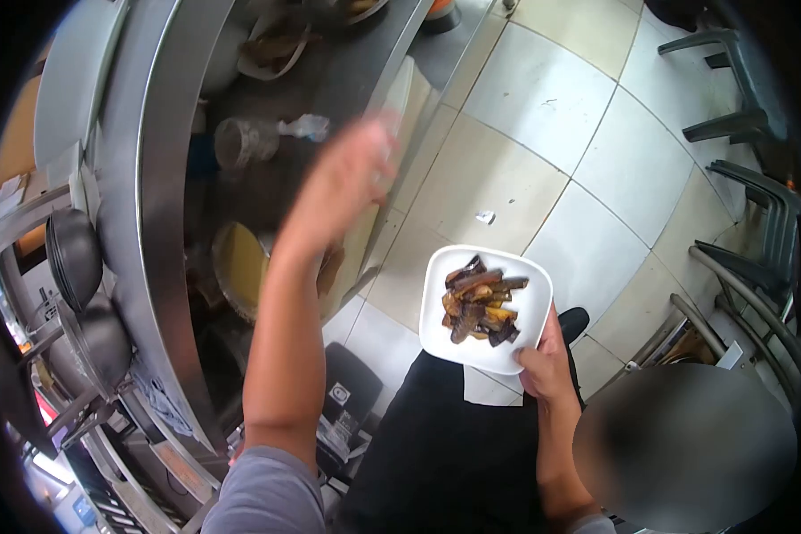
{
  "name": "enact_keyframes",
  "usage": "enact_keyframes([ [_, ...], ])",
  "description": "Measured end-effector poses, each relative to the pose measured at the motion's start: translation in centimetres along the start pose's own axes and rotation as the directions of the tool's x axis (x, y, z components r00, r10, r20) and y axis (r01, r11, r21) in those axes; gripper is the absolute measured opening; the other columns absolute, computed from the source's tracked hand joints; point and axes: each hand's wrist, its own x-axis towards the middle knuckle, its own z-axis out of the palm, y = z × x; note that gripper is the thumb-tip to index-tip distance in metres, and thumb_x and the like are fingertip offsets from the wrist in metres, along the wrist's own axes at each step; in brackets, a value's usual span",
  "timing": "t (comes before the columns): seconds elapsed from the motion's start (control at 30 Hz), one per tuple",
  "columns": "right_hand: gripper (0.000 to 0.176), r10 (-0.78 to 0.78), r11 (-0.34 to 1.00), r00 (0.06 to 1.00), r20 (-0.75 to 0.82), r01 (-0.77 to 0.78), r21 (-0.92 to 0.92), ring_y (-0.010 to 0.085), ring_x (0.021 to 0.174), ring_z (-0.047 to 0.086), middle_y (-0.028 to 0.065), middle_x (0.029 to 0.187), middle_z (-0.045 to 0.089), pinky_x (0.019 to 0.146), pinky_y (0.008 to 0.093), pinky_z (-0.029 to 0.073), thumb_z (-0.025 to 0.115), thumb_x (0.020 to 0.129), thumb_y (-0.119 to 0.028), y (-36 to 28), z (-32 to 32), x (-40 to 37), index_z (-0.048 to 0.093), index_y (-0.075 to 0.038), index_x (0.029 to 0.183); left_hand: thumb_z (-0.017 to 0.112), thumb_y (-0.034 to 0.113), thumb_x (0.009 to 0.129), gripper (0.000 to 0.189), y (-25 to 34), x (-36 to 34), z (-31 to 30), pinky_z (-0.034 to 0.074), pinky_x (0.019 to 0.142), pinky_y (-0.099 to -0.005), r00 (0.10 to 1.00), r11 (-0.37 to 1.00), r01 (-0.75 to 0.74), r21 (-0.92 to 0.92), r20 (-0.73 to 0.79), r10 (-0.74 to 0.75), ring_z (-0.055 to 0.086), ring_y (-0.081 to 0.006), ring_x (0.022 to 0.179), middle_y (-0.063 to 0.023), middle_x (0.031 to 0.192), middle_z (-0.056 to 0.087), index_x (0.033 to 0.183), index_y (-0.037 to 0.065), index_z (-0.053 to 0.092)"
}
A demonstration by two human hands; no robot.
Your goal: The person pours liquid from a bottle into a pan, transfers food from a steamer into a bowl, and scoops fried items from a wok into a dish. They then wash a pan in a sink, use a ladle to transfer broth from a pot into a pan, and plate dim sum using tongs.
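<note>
My right hand [547, 363] grips the near right edge of a white square plate [530, 311], with the thumb on its rim. On the plate lies a small heap of browned, dark-skinned pieces that look like cooked eggplant [481, 301]. My left hand [354, 173] is raised over the edge of a metal counter, smeared by motion, so its fingers and anything in them cannot be made out. Close to it are a clear plastic container [238, 144] and a crumpled clear plastic bag [307, 127]. Below, partly behind my left forearm, sits a round pan with yellow contents [243, 270].
Metal shelving [156, 178] runs down the left, with dark pans [73, 258] beside it. Tiled floor [507, 133] lies ahead, with a white scrap [485, 217] on it. Dark plastic chairs [730, 116] stand at right. A blurred round shape [685, 445] covers the lower right.
</note>
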Motion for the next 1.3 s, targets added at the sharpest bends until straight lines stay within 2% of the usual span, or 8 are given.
enact_keyframes([
  [0.1,0.101,-0.034,0.996,0.998,0.055,0.038,-0.079,0.0217,0.148,0.034,0.0116,0.155,0.040,0.122,0.0340,0.023,0.047,0.064,0.002,-1.3,1.4,1.0,0.020,0.002,0.161,0.049,0.044,0.108,0.056,-0.6,-7.8,1.3,0.053,0.083,-0.0312,0.938,0.991,0.052,0.120,0.336,-0.090,0.060,-0.0137,0.098,-0.0081,0.118,0.065,0.147,0.004,0.053],
  [0.27,0.100,-0.017,0.979,0.940,0.342,0.085,-0.187,0.0228,0.149,0.033,0.0144,0.157,0.038,0.122,0.0353,0.023,0.046,0.066,0.002,-2.5,7.7,4.5,0.022,-0.001,0.162,0.053,0.014,0.107,0.049,-3.1,-13.4,-0.3,0.050,0.088,-0.0269,0.981,0.978,0.192,-0.080,-0.010,-0.194,0.060,-0.0111,0.101,-0.0064,0.120,0.064,0.153,0.004,0.040],
  [0.33,0.091,-0.077,0.960,0.880,0.469,0.193,-0.205,0.0261,0.148,0.036,0.0170,0.161,0.033,0.119,0.0361,0.030,0.056,0.085,0.004,-2.0,10.1,5.5,0.014,-0.004,0.165,0.054,0.008,0.105,0.049,-5.7,-14.7,-1.6,0.047,0.098,-0.0269,0.964,0.983,0.170,-0.064,-0.195,-0.179,0.059,-0.0122,0.113,-0.0091,0.129,0.063,0.151,0.003,0.040],
  [0.4,0.091,0.077,0.995,0.882,0.464,-0.101,0.026,0.0313,0.146,0.040,0.0211,0.161,0.031,0.113,0.0389,0.041,0.067,0.096,-0.013,-1.8,13.0,5.1,0.008,-0.006,0.165,0.055,0.005,0.103,0.051,-9.9,-15.3,-4.1,0.046,0.104,-0.0299,0.932,0.989,0.034,-0.142,-0.352,-0.082,0.059,-0.0153,0.121,-0.0099,0.134,0.062,0.152,0.004,0.040],
  [0.47,0.097,0.095,0.994,0.897,0.433,-0.109,0.007,0.0353,0.139,0.048,0.0251,0.160,0.030,0.106,0.0411,0.049,0.072,0.097,-0.027,-1.0,13.9,3.9,0.005,-0.009,0.165,0.057,0.003,0.101,0.055,-13.3,-16.1,-7.7,0.043,0.111,-0.0355,0.867,0.968,-0.073,-0.238,-0.495,-0.056,0.056,-0.0205,0.130,-0.0119,0.141,0.059,0.153,0.005,0.040],
  [0.63,0.069,0.266,0.963,0.908,0.324,-0.232,-0.140,0.0257,0.119,0.063,0.0215,0.150,0.048,0.097,0.0366,0.054,0.066,0.100,-0.019,4.8,7.8,1.5,0.032,-0.010,0.159,0.059,0.006,0.100,0.053,-18.4,-15.6,-17.5,0.039,0.115,-0.0406,0.235,0.981,-0.117,-0.157,-0.964,-0.126,0.052,-0.0262,0.135,-0.0141,0.143,0.057,0.150,0.003,0.043],
  [0.77,0.057,0.467,0.861,0.879,0.095,-0.428,-0.274,0.0206,0.109,0.066,0.0179,0.143,0.055,0.090,0.0350,0.057,0.063,0.101,-0.017,8.7,1.3,-1.9,0.042,-0.010,0.153,0.058,0.006,0.099,0.052,-21.1,-15.0,-23.4,0.039,0.115,-0.0414,-0.013,0.990,-0.076,-0.121,-0.992,-0.122,0.051,-0.0279,0.134,-0.0152,0.142,0.057,0.149,0.003,0.044],
  [1.3,0.052,0.538,0.767,0.843,-0.016,-0.498,-0.404,0.0127,0.095,0.067,0.0151,0.137,0.059,0.083,0.0314,0.058,0.063,0.101,-0.014,12.4,-7.2,-2.4,0.046,-0.013,0.150,0.057,0.008,0.097,0.048,-25.6,-10.9,-29.0,0.038,0.114,-0.0450,0.074,0.995,0.092,-0.038,-0.996,-0.045,0.050,-0.0346,0.134,-0.0195,0.140,0.057,0.144,0.002,0.048],
])
